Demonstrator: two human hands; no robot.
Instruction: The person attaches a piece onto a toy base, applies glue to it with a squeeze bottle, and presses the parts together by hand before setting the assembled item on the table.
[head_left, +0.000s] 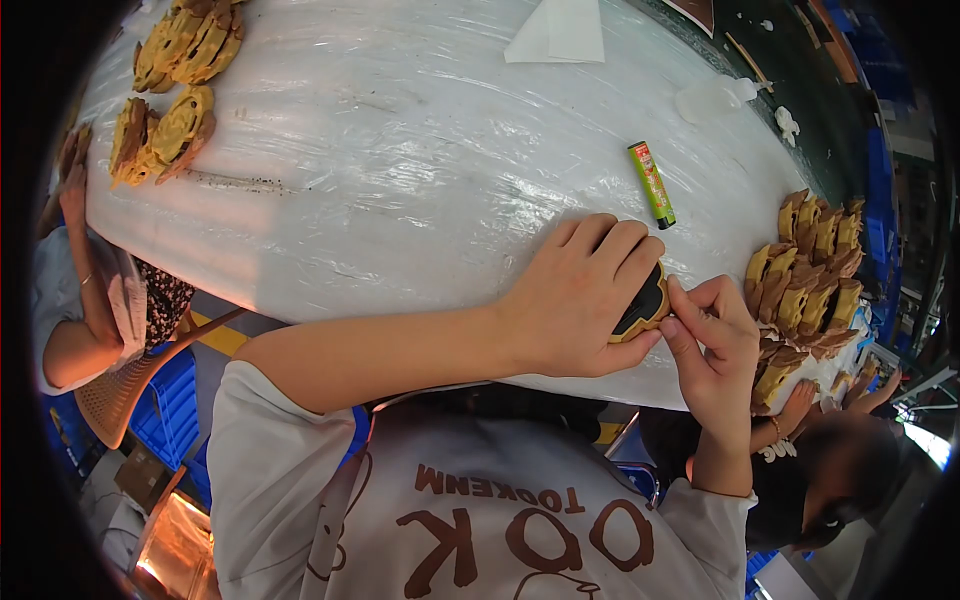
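Note:
My left hand [585, 290] is wrapped over a small piece [642, 305] with a black face, a yellow outline and a brown edge, holding it just above the table. Fingers of my left hand hide much of the piece. On its right side, the thumb and index finger of my right hand [712, 340] pinch together at the rim. Whether those fingertips grip the rim itself or something tiny is too small to tell. Just beyond my left fingers lies a slim green printed stick [651, 185] with dark ends, shaped like a lighter.
Shiny plastic film covers the white table [400, 150]. Stacks of yellow-and-brown pieces stand at the far left [190, 45] and right [805, 270]. White paper [555, 35] and a white squeeze bottle [715, 97] lie at the back. People sit left [85, 300] and right [790, 470].

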